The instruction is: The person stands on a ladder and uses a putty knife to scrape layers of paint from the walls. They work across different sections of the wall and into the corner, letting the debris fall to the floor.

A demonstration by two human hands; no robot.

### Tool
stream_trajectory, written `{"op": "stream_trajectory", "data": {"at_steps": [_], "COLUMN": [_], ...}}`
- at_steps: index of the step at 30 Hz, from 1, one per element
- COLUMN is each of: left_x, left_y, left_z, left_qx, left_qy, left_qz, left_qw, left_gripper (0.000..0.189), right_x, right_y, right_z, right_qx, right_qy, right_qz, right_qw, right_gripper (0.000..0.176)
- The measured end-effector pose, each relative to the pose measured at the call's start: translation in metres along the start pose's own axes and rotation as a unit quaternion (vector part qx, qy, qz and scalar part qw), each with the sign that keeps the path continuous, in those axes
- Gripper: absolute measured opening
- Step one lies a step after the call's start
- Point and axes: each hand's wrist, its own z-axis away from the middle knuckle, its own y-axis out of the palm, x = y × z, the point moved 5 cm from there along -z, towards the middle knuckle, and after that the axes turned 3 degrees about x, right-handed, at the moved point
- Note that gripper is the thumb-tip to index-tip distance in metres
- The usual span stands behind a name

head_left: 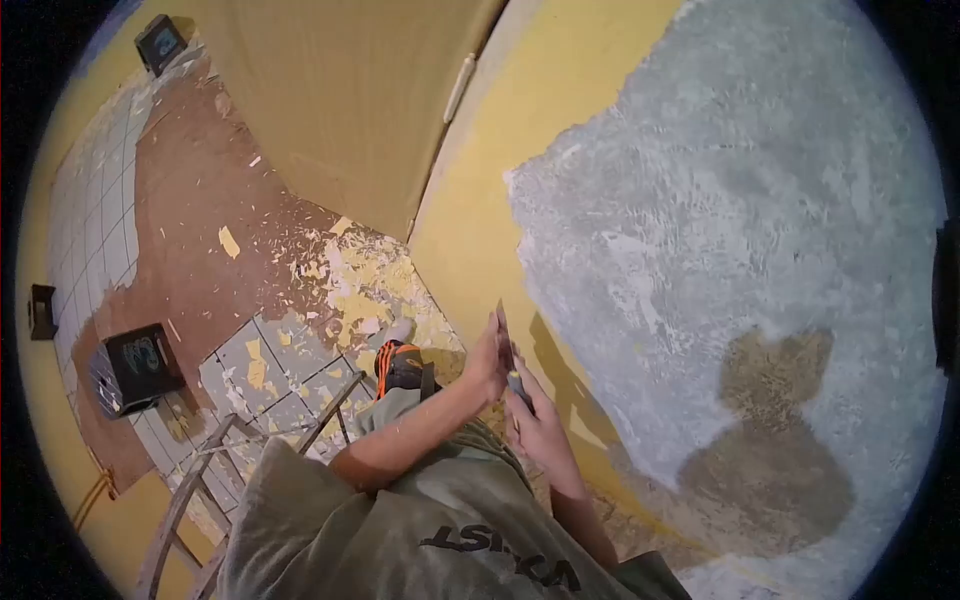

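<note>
In front of my shirt, my right hand (540,425) is closed around the dark grey handle of a scraper (519,388), which has a small yellow patch. The thin blade points up and is seen nearly edge-on. My left hand (486,362) lies along the blade's left side, fingers stretched out and close together, seemingly touching it. To the right is a wall whose yellow paint (480,235) has been stripped over a large area, leaving a rough grey surface (690,220).
Paint flakes (350,285) litter the tiled and brown floor. A ladder-like frame (185,490) stands at lower left, near a black box (140,368). Another dark box (160,45) sits farther off. A brown panel (330,90) meets the yellow wall. My shadow falls on the grey surface.
</note>
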Motion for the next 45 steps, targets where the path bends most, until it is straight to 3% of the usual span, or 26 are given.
{"op": "stream_trajectory", "data": {"at_steps": [3,4,7,9,11,12,15,18,20,23,25,27,29,36,38,41,42,44,45], "left_x": [0.021,0.038,0.076,0.102,0.131,0.151,0.17,0.18,0.184,0.161,0.148,0.13,0.108,0.042,0.027,-0.001,-0.011,-0.037,-0.078], "left_y": [-0.001,0.004,0.029,0.038,0.041,0.031,0.035,0.035,0.03,0.048,0.051,0.06,0.07,0.107,0.118,0.127,0.126,0.113,0.117], "left_z": [0.009,0.02,0.037,0.039,0.043,0.035,0.047,0.058,0.058,0.075,0.075,0.075,0.069,0.075,0.082,0.079,0.069,0.033,0.007], "left_qx": [-0.037,-0.047,-0.009,0.003,-0.02,0.042,0.088,0.034,0.019,-0.065,-0.037,0.022,0.039,0.09,0.083,0.076,0.077,0.045,0.069], "left_qy": [-0.058,-0.11,-0.139,-0.16,-0.166,-0.195,-0.178,-0.156,-0.113,-0.111,-0.106,-0.015,0.031,0.068,0.07,0.072,0.071,0.122,0.164], "left_qz": [-0.024,-0.04,-0.065,-0.101,-0.216,-0.228,-0.252,-0.291,-0.318,-0.305,-0.263,-0.098,-0.077,0.022,0.063,0.09,0.093,0.047,0.117], "left_qw": [0.997,0.992,0.988,0.982,0.962,0.953,0.947,0.943,0.941,0.944,0.958,0.995,0.996,0.993,0.992,0.99,0.99,0.99,0.977], "left_gripper": [0.049,0.05,0.051,0.057,0.057,0.054,0.042,0.029,0.026,0.029,0.034,0.037,0.04,0.038,0.038,0.034,0.034,0.03,0.027], "right_x": [-0.03,-0.039,-0.062,-0.076,-0.071,-0.072,-0.075,-0.099,-0.1,-0.097,-0.084,-0.077,-0.049,0.021,0.05,0.086,0.093,0.11,0.116], "right_y": [-0.025,-0.036,-0.072,-0.088,-0.089,-0.092,-0.095,-0.103,-0.105,-0.102,-0.101,-0.094,-0.081,-0.057,-0.046,-0.023,-0.018,-0.011,-0.004], "right_z": [0.004,0.017,0.058,0.073,0.097,0.107,0.14,0.156,0.157,0.148,0.139,0.123,0.112,0.079,0.086,0.082,0.072,0.016,-0.012], "right_qx": [-0.001,-0.012,-0.057,-0.097,-0.102,-0.126,-0.173,-0.22,-0.243,-0.202,-0.172,-0.083,-0.055,-0.035,-0.068,-0.045,-0.087,-0.109,-0.129], "right_qy": [-0.043,-0.02,0.033,-0.046,-0.058,-0.039,-0.025,-0.032,-0.106,-0.059,-0.065,-0.075,-0.045,-0.226,-0.292,-0.222,-0.309,-0.285,-0.255], "right_qz": [0.042,0.041,0.072,0.201,0.152,0.136,0.062,0.068,0.2,0.103,0.087,-0.053,-0.09,0.07,0.255,0.278,0.325,0.377,0.425], "right_qw": [0.998,0.999,0.995,0.974,0.981,0.982,0.983,0.973,0.943,0.972,0.979,0.992,0.993,0.971,0.919,0.933,0.89,0.875,0.859], "right_gripper": [0.047,0.047,0.047,0.047,0.048,0.048,0.047,0.046,0.043,0.041,0.04,0.04,0.041,0.045,0.046,0.046,0.049,0.051,0.052]}}
